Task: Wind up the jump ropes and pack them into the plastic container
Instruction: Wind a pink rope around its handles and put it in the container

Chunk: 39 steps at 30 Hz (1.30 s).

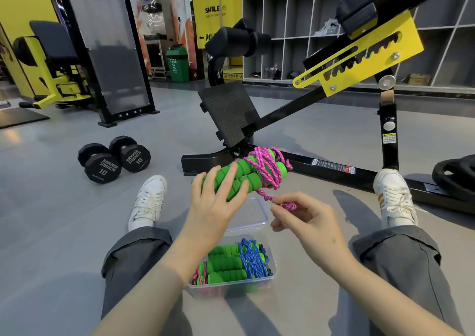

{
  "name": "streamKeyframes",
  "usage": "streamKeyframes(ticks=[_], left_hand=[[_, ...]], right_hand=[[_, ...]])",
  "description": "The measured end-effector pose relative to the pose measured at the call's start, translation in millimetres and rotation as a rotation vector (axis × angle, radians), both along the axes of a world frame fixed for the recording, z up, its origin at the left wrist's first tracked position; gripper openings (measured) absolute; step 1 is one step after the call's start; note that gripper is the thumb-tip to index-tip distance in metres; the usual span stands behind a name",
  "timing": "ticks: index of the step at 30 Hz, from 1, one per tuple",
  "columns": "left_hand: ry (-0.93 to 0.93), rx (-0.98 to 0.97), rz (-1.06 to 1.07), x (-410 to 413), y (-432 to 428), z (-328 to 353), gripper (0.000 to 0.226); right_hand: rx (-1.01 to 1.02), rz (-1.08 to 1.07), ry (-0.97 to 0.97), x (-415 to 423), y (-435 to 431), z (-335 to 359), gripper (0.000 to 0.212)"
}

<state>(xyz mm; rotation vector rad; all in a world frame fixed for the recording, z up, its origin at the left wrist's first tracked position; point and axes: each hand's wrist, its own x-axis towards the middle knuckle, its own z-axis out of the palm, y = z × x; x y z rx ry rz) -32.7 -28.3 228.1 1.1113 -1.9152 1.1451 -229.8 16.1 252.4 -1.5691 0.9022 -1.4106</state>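
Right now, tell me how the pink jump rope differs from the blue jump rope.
The pink jump rope is held up by the left hand, while the blue jump rope lies inside the plastic container. The pink jump rope has a loose end, pinched by the right hand; the blue jump rope shows none. Both have green foam handles with cord wound round them.

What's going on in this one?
A person seated on the gym floor grips the green foam handles of a pink jump rope in the left hand, while the right hand pinches its loose end, winding nearly done. The plastic container between the legs already holds other wound ropes.
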Motion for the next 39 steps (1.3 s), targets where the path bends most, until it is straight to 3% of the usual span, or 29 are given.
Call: streamKeyframes(ticks=[3, 7, 12, 17, 31, 39], left_hand=[[-0.012, -0.021, -0.016, -0.4, 0.2, -1.6, 0.036], [-0.021, -0.038, -0.043, -4.0, 3.5, -3.0, 0.036], [-0.029, -0.066, -0.088, -14.8, 6.5, -3.2, 0.037], [-0.022, -0.099, -0.116, -21.8, 9.6, 0.1, 0.036], [-0.014, -0.121, -0.125, -20.1, 6.5, -4.2, 0.030], [-0.035, -0.121, -0.125, -18.7, 9.2, -7.5, 0.029]], right_hand=[[0.068, 0.096, -0.065, -1.0, 0.5, 4.4, 0.016], [-0.013, 0.055, -0.035, -4.4, -8.0, 14.3, 0.013], [-0.263, -0.152, 0.241, -10.4, -26.1, 29.6, 0.006], [-0.463, -0.380, 0.487, -19.7, -43.4, 30.4, 0.020], [-0.240, -0.533, 0.497, -16.2, -46.6, 26.9, 0.032], [-0.075, -0.390, 0.527, -16.5, -44.6, 31.8, 0.022]])
